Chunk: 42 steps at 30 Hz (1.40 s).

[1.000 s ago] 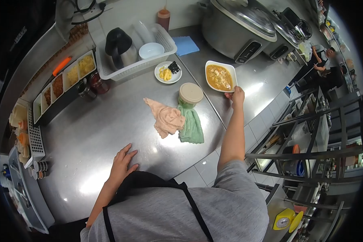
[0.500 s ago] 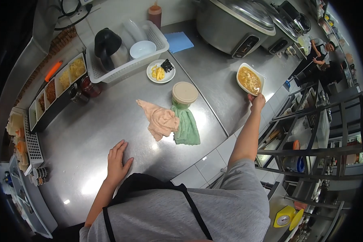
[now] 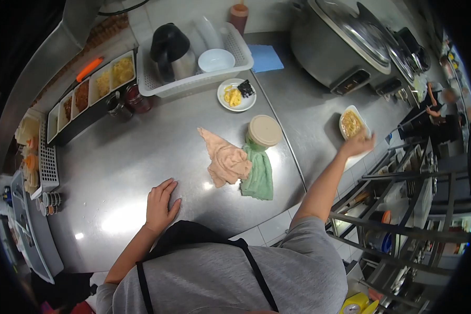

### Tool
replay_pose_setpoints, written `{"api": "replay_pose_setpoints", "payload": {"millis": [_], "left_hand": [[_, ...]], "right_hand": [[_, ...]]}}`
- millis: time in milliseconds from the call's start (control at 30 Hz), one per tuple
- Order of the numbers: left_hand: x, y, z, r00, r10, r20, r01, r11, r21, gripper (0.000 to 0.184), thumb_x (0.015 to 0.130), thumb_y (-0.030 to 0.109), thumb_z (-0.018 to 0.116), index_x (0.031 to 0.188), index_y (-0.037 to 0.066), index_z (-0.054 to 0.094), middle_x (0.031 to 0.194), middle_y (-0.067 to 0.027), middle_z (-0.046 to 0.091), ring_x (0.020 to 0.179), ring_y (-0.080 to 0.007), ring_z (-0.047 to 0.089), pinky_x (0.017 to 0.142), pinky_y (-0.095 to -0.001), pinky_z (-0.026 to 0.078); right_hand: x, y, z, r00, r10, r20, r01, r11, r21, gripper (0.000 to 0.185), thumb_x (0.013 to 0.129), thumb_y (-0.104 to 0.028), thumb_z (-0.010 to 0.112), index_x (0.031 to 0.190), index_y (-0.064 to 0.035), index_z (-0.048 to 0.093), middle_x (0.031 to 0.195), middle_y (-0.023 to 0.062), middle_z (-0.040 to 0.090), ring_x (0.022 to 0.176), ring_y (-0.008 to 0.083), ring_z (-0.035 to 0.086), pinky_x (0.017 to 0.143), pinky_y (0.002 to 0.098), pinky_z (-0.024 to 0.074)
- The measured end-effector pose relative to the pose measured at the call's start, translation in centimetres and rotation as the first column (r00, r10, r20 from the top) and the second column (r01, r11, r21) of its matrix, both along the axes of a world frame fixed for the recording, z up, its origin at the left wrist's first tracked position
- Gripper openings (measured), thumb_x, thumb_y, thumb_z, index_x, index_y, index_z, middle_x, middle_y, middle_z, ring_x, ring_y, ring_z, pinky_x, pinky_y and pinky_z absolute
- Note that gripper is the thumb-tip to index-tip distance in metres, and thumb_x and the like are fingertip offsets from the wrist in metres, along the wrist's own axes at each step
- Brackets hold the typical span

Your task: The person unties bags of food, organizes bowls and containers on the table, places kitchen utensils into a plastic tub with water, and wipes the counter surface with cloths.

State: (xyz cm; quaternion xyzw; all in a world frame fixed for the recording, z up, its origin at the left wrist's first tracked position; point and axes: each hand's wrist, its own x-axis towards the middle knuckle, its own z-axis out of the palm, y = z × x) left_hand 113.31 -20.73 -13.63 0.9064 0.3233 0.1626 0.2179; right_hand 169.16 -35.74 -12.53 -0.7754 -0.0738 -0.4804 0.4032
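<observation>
A white bowl of orange-brown soup (image 3: 351,122) stands on the steel counter at the right. My right hand (image 3: 358,143) is at the bowl's near edge, its fingers blurred, so I cannot tell whether they grip it. Flat on the steel table rests my left hand (image 3: 162,205), fingers spread and holding nothing. Between the hands lie a peach cloth (image 3: 227,162) and a green cloth (image 3: 258,175), with a lidded tub (image 3: 264,131) behind the green one. Farther back is a small white plate (image 3: 237,103) with yellow and black food.
A white basket (image 3: 193,80) holds a black-topped jug (image 3: 174,52) and a white bowl. Large steel cookers (image 3: 340,47) stand at the back right, near a blue cloth (image 3: 265,57). Food trays (image 3: 91,91) line the left. Metal racks and people are at the far right.
The soup bowl has moved right along the counter with my right hand, which now has its fingers over the near edge. My left hand has stayed on the table. The view has shifted.
</observation>
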Motion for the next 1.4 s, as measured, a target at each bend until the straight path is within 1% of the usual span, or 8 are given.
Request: {"api": "replay_pose_setpoints", "payload": {"millis": [100,133,233,433,567,633,767,1400], "left_hand": [[0.2,-0.1,0.2,1.000,0.009,-0.011,-0.009,1.000,-0.002,0.048,0.075,0.018,0.063,0.119,0.006,0.049,0.124,-0.0108,0.048,0.100,-0.0290,0.048,0.086,-0.0378,0.038],[0.2,0.0,0.2,1.000,0.016,-0.017,-0.016,1.000,0.007,0.047,0.075,0.018,0.063,0.119,0.006,0.050,0.123,-0.0107,0.048,0.098,-0.0289,0.049,0.085,-0.0376,0.039],[0.2,0.0,-0.2,1.000,0.021,-0.020,-0.020,0.999,0.026,0.047,0.074,0.018,0.064,0.118,0.006,0.050,0.122,-0.0104,0.049,0.096,-0.0285,0.050,0.083,-0.0373,0.039],[0.1,0.4,0.4,1.000,0.029,-0.011,-0.028,0.999,0.025,0.046,0.072,0.018,0.066,0.115,0.008,0.052,0.121,-0.0086,0.050,0.092,-0.0257,0.051,0.079,-0.0362,0.040],[0.2,0.6,-0.4,0.999,0.026,-0.043,-0.025,0.999,0.027,0.044,0.071,0.018,0.067,0.112,0.010,0.053,0.118,-0.0067,0.052,0.086,-0.0236,0.051,0.076,-0.0351,0.041],[-0.1,0.6,-0.9,0.998,0.019,-0.061,-0.017,0.999,0.029,0.045,0.071,0.020,0.068,0.112,0.012,0.054,0.119,-0.0057,0.052,0.088,-0.0229,0.051,0.075,-0.0348,0.041],[-0.5,0.8,-1.4,0.999,0.001,-0.053,0.000,1.000,0.011,0.044,0.071,0.022,0.070,0.111,0.013,0.055,0.119,-0.0049,0.052,0.091,-0.0221,0.052,0.076,-0.0343,0.041],[4.4,0.9,1.0,0.927,-0.210,0.310,0.217,0.976,0.013,0.054,0.072,0.016,0.069,0.122,0.009,0.048,0.125,-0.0120,0.045,0.108,-0.0304,0.046,0.090,-0.0406,0.038]], "right_hand": [[-2.1,12.7,3.9,0.743,0.622,-0.249,-0.669,0.701,-0.246,0.033,0.081,-0.019,0.063,0.108,-0.0007,0.057,0.107,0.0164,0.056,0.098,0.0280,0.053,0.083,0.0352,0.0430],[-3.9,19.4,5.2,0.445,0.847,-0.292,-0.817,0.249,-0.521,0.033,0.080,-0.017,0.062,0.110,-0.0040,0.057,0.111,0.0156,0.055,0.104,0.0311,0.052,0.087,0.0358,0.0424],[-3.0,28.7,1.4,0.365,0.698,-0.616,-0.853,-0.015,-0.522,0.041,0.081,-0.020,0.059,0.121,-0.0137,0.049,0.130,0.0135,0.043,0.119,0.0327,0.042,0.097,0.0399,0.0385],[-4.5,33.9,-0.6,0.574,0.148,-0.805,-0.818,0.156,-0.554,0.057,0.080,-0.027,0.059,0.133,-0.0258,0.039,0.144,0.0132,0.027,0.127,0.0383,0.032,0.105,0.0426,0.0300],[2.4,38.2,-3.1,0.668,0.360,-0.651,-0.669,-0.093,-0.738,0.038,0.084,-0.027,0.051,0.120,-0.0167,0.051,0.124,0.0165,0.047,0.115,0.0370,0.046,0.094,0.0458,0.0405],[1.8,38.7,-0.5,0.759,0.554,-0.342,-0.565,0.300,-0.769,0.024,0.085,-0.014,0.045,0.106,-0.0127,0.057,0.102,0.0156,0.054,0.098,0.0343,0.054,0.078,0.0424,0.0499],[4.3,36.6,-1.8,0.892,0.398,-0.215,-0.348,0.303,-0.887,0.024,0.086,-0.016,0.043,0.106,-0.0141,0.057,0.112,0.0116,0.050,0.097,0.0317,0.055,0.078,0.0421,0.0510],[-7.5,-5.6,2.4,0.574,-0.080,-0.815,-0.784,0.232,-0.575,0.030,0.069,-0.004,0.057,0.099,-0.0012,0.062,0.092,0.0253,0.059,0.092,0.0409,0.056,0.081,0.0440,0.0443]]}}
